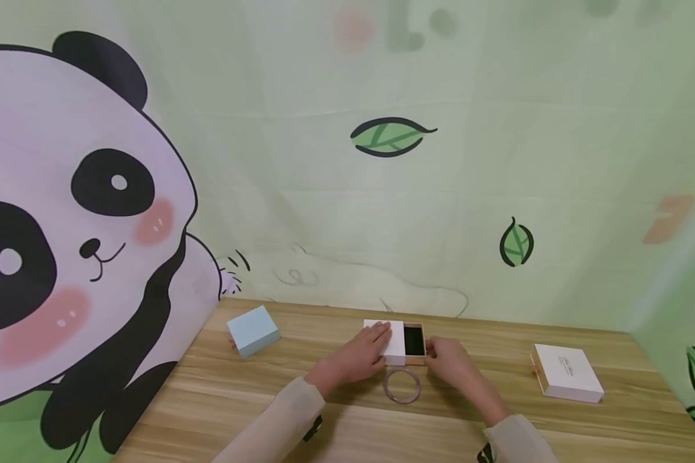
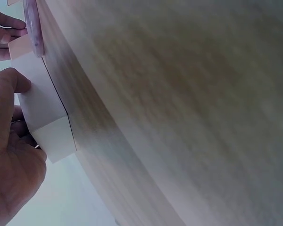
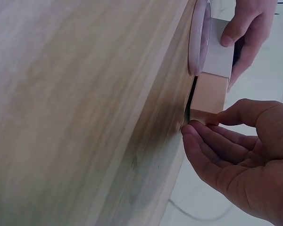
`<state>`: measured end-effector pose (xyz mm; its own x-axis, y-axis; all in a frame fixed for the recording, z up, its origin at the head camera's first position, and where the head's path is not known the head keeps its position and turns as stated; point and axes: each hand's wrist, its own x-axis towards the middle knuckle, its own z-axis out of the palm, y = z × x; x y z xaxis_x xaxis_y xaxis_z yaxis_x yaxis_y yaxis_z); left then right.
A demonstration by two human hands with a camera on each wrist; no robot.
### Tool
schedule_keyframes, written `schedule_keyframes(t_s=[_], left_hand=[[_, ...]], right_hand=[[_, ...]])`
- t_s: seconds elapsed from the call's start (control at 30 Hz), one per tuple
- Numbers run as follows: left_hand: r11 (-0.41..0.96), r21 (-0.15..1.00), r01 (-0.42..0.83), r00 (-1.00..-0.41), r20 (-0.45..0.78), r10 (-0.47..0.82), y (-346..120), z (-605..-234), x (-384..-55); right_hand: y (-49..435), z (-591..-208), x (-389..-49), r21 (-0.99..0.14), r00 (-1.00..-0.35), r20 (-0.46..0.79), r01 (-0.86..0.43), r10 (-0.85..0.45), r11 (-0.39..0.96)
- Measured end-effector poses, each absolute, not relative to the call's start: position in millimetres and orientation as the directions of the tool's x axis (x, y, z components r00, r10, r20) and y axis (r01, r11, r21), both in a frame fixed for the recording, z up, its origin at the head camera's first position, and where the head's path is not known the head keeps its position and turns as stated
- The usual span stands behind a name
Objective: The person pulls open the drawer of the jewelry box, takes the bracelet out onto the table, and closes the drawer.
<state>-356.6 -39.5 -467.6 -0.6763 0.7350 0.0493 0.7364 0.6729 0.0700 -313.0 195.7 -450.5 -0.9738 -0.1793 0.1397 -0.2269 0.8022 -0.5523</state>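
A white slide-out box (image 1: pixel 396 354) lies near the middle of the table, its tan drawer (image 1: pixel 415 361) partly out to the right and showing a black lining. My left hand (image 1: pixel 360 355) grips the white outer sleeve (image 2: pixel 40 94), thumb on the front side and fingers over the top and far side. At the drawer's outer end, my right hand (image 1: pixel 454 365) pinches the edge between thumb and fingers, as the tan drawer end (image 3: pixel 209 96) in the right wrist view shows. Just in front of the box is a pale purple bangle (image 3: pixel 195 47), close against its front side.
A light blue box (image 1: pixel 253 331) sits at the back left of the wooden table (image 1: pixel 347 431). Over on the right lies a white box (image 1: pixel 567 373) with small lettering on its lid. Behind the table hangs a green printed backdrop (image 1: pixel 301 212) with a panda and leaves.
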Motion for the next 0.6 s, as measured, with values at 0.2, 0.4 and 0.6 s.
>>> schedule_keyframes(t_s=[0.2,0.4,0.6], left_hand=[[0.673,0.077,0.736,-0.677,0.056,0.734,-40.3,-466.6,-354.7],[0.676,0.089,0.731,-0.681,0.051,0.73,-40.1,-466.3,-353.2],[0.677,0.092,0.73,-0.683,0.049,0.729,-38.2,-463.1,-353.0]], right_hand=[[192.9,-450.1,-314.1,-0.558,-0.975,0.116,-0.22,-0.187,0.8],[191.2,-450.0,-313.1,-0.562,-0.974,0.127,-0.228,-0.19,0.795],[191.1,-450.9,-314.5,-0.569,-0.97,0.147,-0.242,-0.193,0.786]])
